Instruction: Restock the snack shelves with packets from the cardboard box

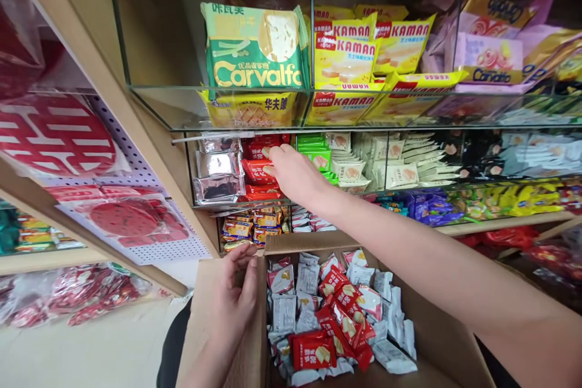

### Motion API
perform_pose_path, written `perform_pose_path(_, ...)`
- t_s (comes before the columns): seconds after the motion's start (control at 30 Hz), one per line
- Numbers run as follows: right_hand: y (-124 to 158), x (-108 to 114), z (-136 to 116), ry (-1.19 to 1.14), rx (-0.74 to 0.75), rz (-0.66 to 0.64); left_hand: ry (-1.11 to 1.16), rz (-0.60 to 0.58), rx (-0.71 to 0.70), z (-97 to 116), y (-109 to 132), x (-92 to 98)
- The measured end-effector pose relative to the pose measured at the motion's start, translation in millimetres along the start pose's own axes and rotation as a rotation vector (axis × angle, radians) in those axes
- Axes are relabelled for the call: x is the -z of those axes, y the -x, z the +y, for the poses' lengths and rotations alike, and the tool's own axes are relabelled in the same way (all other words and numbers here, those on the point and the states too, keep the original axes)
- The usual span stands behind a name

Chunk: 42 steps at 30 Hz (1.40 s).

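Note:
My right hand [291,170] reaches into a clear shelf bin. Its fingers are closed at a small red snack packet [257,171], among more red packets. My left hand [239,285] lies by the left wall of an open cardboard box [436,315], over its flap. Its fingers are loosely bent, the thumb stands apart, and nothing shows in it. Inside the box, several red snack packets [313,350] lie on top of many white wrapped packets [284,312].
Silver packets [218,163] fill the left of the bin; green packets [318,154] sit to the right. Above, a glass shelf holds a green wafer bag [254,48] and yellow bags [345,57]. A wooden post [150,133] stands left, beside hanging red decorations [122,218].

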State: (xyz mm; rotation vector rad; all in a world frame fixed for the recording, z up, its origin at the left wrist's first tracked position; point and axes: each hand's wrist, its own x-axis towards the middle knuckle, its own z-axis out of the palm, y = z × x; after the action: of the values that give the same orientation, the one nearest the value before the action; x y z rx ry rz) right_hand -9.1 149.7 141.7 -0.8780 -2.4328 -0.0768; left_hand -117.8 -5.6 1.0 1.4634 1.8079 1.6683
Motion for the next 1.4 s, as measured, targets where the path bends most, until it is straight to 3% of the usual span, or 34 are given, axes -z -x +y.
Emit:
perform_pose_path(0.13, -21, -17, 0, 0.069, -0.027, -0.141, -0.040, 0.045, -0.086, -5, 9, -2.7)
perform_pose_path(0.23, -23, -23, -2, 0.147, 0.018, -0.160, -0.047, 0.064, -0.111, -9, 11, -3.7)
perform_pose_path(0.4, -29, -25, -6, 0.362, 0.092, -0.108, -0.080, 0.045, -0.164, -17, 11, -3.8)
perform_pose_path(0.63, -42, -23, -1, 0.359, 0.123, -0.289, -0.122, 0.057, -0.226, -15, 10, -4.2)
perform_pose_path(0.8, -41, -21, 6, 0.346, 0.178, -0.289, -0.157, 0.067, -0.276, -12, 9, -3.2)
perform_pose_path(0.9, -31, -9, 6, 0.286, 0.205, -0.181, -0.154, 0.056, -0.269, -12, 9, -2.7)
perform_pose_path(1.03, 9, 16, -2, 0.105, 0.265, -0.069, -0.162, 0.053, -0.257, -12, 9, -3.1)
perform_pose_path(1.17, 81, 17, -6, -0.123, 0.349, -0.166, -0.169, 0.055, -0.250, -12, 9, -5.0)
perform_pose_path(1.3, 170, -29, -1, -0.327, 0.233, -0.519, -0.202, 0.070, -0.260, -12, 8, -7.5)
perform_pose_path(1.4, 229, -77, 0, -0.286, 0.103, -0.752, -0.212, 0.072, -0.249, -13, 9, -9.4)
